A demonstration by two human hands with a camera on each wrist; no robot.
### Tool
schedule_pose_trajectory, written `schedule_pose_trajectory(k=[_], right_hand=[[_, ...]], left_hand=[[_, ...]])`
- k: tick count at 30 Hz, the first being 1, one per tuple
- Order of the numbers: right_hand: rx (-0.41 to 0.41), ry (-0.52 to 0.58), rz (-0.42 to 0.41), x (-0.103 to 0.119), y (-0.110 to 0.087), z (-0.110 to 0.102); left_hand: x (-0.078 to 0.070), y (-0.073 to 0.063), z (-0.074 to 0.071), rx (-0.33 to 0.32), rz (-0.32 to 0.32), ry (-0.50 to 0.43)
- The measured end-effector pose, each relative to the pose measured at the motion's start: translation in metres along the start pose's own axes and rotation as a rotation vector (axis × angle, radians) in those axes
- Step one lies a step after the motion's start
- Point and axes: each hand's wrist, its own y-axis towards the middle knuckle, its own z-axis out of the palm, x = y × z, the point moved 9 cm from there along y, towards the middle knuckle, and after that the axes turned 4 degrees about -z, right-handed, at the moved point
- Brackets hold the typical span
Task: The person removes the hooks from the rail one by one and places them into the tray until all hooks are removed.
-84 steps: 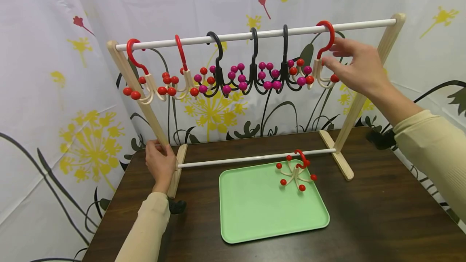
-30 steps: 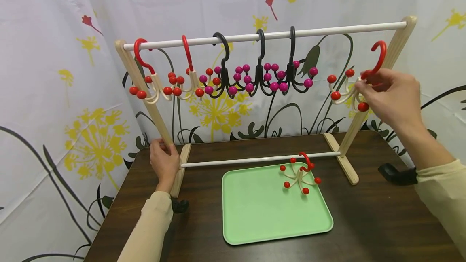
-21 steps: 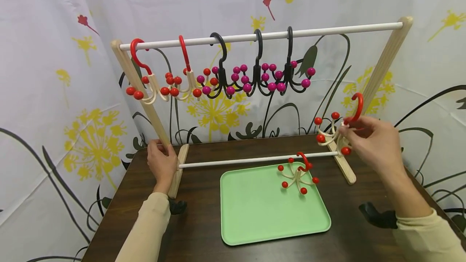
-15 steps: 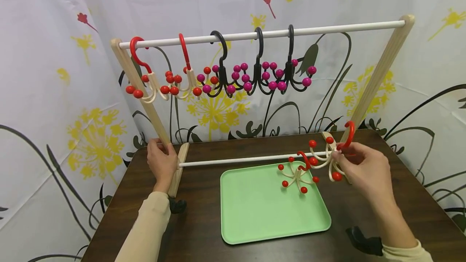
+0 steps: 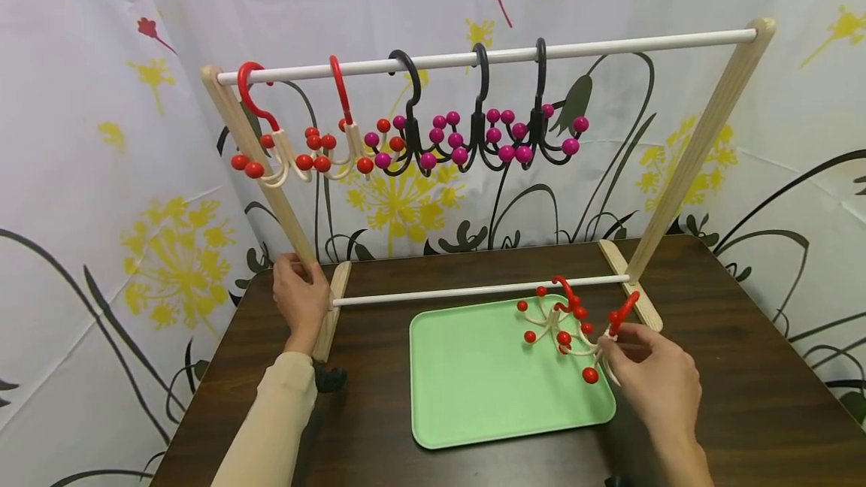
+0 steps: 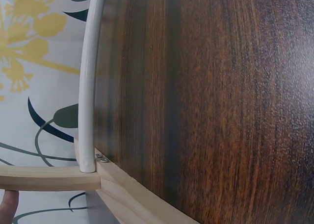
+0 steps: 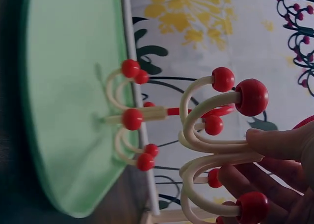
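In the head view my right hand (image 5: 656,378) pinches a cream octopus-style hanger (image 5: 590,375) by its neck, low over the right edge of a green tray (image 5: 473,378). Its red hook points up, and its curved arms end in red balls. A matching hanger (image 5: 553,319) stands on the tray, partly overlapped by the held one. Close up in the right wrist view, thumb and fingers hold the hanger's stem. My left hand (image 5: 301,299) grips the left wooden post (image 5: 287,216) of a hanging rack near its foot; a fingertip (image 6: 9,207) shows against the post in the left wrist view.
Along the rack's white top rail (image 5: 643,45) hang two red-hooked hangers (image 5: 280,156) and three black hangers (image 5: 479,126) with mostly magenta balls. A lower white rail (image 5: 433,294) runs behind the tray. The rack stands on a dark wooden table (image 5: 737,367) before a flowered curtain.
My right hand has taken the rightmost red-hooked hanger off the top rail and brought it down and left to the tray's right edge. My left hand keeps its grip on the post.
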Motion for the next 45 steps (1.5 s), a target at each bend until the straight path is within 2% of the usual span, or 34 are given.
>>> schedule_pose_trajectory(k=[4,10,21,31,35,45], right_hand=[[0.023,-0.009,0.004,-0.008,-0.006,0.012],[-0.004,0.0,-0.017,-0.015,-0.007,0.026],[-0.055,0.01,-0.103,-0.006,-0.003,0.052],[-0.075,0.0,-0.171,0.002,0.002,0.062],[-0.065,0.001,-0.181,0.003,0.003,0.065],[0.039,0.004,-0.148,0.003,0.003,0.071]], left_hand=[[0.001,0.0,0.002,0.002,-0.002,0.001],[-0.001,0.001,0.002,0.0,0.006,-0.001],[0.002,0.002,0.0,-0.001,-0.013,0.006],[0.001,0.003,0.001,0.008,-0.005,0.003],[0.001,0.003,0.0,0.004,-0.007,0.001],[0.004,0.002,0.0,0.001,-0.015,-0.001]])
